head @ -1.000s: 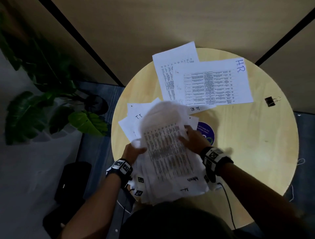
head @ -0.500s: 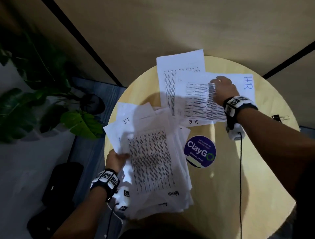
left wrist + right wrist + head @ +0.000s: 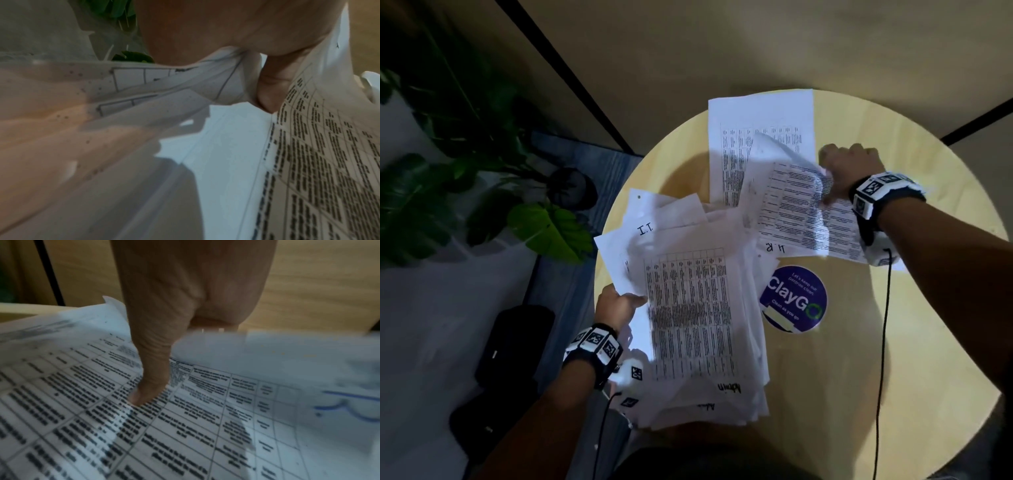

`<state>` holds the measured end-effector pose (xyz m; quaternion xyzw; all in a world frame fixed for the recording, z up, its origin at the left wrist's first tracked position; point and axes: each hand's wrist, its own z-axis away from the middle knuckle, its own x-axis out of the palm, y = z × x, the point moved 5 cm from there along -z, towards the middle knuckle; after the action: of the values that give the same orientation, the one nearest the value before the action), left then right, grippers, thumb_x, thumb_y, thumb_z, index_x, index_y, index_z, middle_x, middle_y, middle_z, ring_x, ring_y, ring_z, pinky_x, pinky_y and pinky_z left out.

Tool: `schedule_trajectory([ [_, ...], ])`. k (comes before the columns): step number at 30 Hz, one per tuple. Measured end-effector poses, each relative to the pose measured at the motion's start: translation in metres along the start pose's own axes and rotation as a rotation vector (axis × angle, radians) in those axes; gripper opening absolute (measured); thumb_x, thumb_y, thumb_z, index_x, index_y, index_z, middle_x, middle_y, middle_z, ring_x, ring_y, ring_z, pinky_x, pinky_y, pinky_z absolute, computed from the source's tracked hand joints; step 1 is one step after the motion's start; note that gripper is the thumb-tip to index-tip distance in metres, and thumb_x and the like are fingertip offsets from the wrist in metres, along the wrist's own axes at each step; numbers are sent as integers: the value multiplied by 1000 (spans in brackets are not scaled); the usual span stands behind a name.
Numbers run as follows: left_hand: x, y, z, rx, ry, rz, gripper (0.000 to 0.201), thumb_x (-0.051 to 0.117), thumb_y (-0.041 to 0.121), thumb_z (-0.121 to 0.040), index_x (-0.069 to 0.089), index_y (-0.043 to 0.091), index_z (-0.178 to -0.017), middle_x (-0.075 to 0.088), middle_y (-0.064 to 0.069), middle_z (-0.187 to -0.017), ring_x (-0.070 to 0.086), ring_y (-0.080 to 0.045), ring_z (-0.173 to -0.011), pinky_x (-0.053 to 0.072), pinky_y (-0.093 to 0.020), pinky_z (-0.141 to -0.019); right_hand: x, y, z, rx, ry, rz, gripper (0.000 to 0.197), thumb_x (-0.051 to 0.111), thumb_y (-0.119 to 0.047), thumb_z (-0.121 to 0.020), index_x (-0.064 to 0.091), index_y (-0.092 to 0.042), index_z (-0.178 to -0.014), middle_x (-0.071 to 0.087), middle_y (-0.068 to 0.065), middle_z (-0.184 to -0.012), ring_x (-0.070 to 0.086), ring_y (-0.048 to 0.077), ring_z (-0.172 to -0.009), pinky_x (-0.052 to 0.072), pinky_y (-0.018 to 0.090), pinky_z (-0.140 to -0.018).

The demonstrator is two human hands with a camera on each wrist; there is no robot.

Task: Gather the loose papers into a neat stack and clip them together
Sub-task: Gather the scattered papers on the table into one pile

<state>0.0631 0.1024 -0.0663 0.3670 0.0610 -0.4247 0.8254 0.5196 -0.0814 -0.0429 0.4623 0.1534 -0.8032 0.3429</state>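
A loose pile of printed papers (image 3: 688,308) lies at the table's near left. My left hand (image 3: 619,303) grips the pile's left edge, its thumb (image 3: 271,91) pressed on top of the sheets (image 3: 308,162). Farther back, my right hand (image 3: 842,171) pinches a table-printed sheet marked "H.R." (image 3: 791,212). That sheet is bent upward at the hand, and my thumb (image 3: 152,378) presses on its print (image 3: 185,426). Another printed sheet (image 3: 756,120) lies under it and hangs over the table's far edge. No clip is in view.
The round wooden table (image 3: 911,342) carries a purple ClayGo sticker (image 3: 792,298) right of the pile. A leafy plant (image 3: 544,229) stands off the left edge, and dark objects (image 3: 513,342) lie on the floor there. Wood panel walls rise behind the table.
My right hand left the pile, reached to the far sheets and now has the "H.R." sheet pinched and lifted. My left hand stays on the pile's left edge.
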Motion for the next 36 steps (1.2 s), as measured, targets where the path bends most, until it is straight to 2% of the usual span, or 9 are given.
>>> schedule_trajectory([
  [4,0,-2,-2,-63,12,-19,40,73,-5,-74,37,-8,-55,38,1,-50,43,-62,-75,37,-26,-63,-13,15,4,105,-70,-212,33,69,-33,-84,64,-4,-100,63,22,-108,61,38,-97,51,40,-80],
  [5,0,-3,-3,-76,19,-13,38,73,-5,-73,39,-3,-56,39,1,-52,44,-21,-69,37,-27,-65,-18,19,5,115,-53,-250,33,67,-34,-86,63,-2,-93,63,23,-108,60,39,-99,50,39,-78],
  [7,-2,-10,-9,-102,29,-5,36,77,0,-70,43,7,-60,47,-8,-58,48,-59,-98,41,-31,-67,-27,23,4,144,22,-334,38,62,-35,-90,59,3,-89,61,27,-106,57,42,-102,44,40,-76],
  [11,-2,-23,-20,-104,39,-68,90,85,28,-47,48,-20,-113,54,-40,-116,56,-51,-107,51,-49,-86,-10,4,9,249,32,-505,50,60,-41,-91,42,-4,-62,45,14,-65,46,29,-61,30,33,-52],
  [16,-4,-10,-11,-102,48,-152,37,82,15,-62,49,-2,-65,48,-11,-59,52,-31,-60,39,-30,-61,21,-57,22,297,92,-618,52,76,-38,-75,58,0,-107,52,19,-118,59,36,-98,49,36,-83],
  [20,-3,-7,-7,-71,31,-232,62,82,22,-67,57,-21,-104,65,-34,-92,64,-48,-90,54,-45,-71,25,-85,46,321,196,-774,34,66,-23,-79,59,-13,-111,67,19,-107,65,39,-97,54,41,-82],
  [25,1,4,3,-21,-41,-293,30,80,19,-74,64,-6,-83,62,-16,-75,58,-23,-67,49,-38,-60,-36,-77,103,216,560,-860,51,57,-9,-76,39,-17,-123,62,14,-87,62,39,-81,46,37,-69],
  [31,24,-3,21,8,-156,-262,61,85,30,-68,57,2,-114,65,-12,-108,62,-26,-97,53,-36,-86,-104,-27,181,16,833,-1213,80,62,-17,-83,17,-7,-148,38,-4,-141,38,-7,-114,23,-1,-99],
  [36,43,-25,38,-60,-157,-286,100,85,50,-61,43,-7,-132,62,-22,-117,62,-34,-104,52,-40,-86,-51,17,222,62,812,-1524,83,72,-18,-83,21,-4,-147,50,6,-139,54,3,-122,45,33,-106],
])
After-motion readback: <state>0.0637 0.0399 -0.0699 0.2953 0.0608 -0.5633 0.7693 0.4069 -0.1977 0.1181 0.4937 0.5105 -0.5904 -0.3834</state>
